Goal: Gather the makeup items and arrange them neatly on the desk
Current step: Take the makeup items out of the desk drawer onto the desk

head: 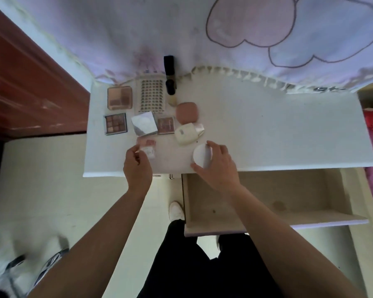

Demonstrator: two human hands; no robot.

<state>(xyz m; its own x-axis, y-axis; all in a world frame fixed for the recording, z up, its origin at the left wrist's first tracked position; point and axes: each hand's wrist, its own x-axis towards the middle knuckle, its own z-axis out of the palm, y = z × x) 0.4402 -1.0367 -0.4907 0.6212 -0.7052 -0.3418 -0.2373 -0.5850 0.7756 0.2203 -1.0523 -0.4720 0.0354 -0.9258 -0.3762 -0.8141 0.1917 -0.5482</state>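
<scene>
On the white desk (267, 130) several makeup items lie grouped at the left. At the back lie a pink palette (119, 97), a lash tray (151, 95) and a black brush (170, 76). In front of these are a nine-pan eyeshadow palette (115, 124), a silver box (144, 123), a small brown palette (165, 125), a pink compact (186, 112) and a cream bottle (186, 133). My left hand (137, 166) pinches a small clear packet (148, 148) near the front edge. My right hand (218, 166) grips a round white compact (201, 157), tilted on the desk.
An open drawer (267, 201) juts out below the desk's right half, under my right arm. A patterned cloth (202, 35) hangs behind the desk. A brown wooden door (30, 82) stands at the left. Shoes and a bag lie on the floor at lower left.
</scene>
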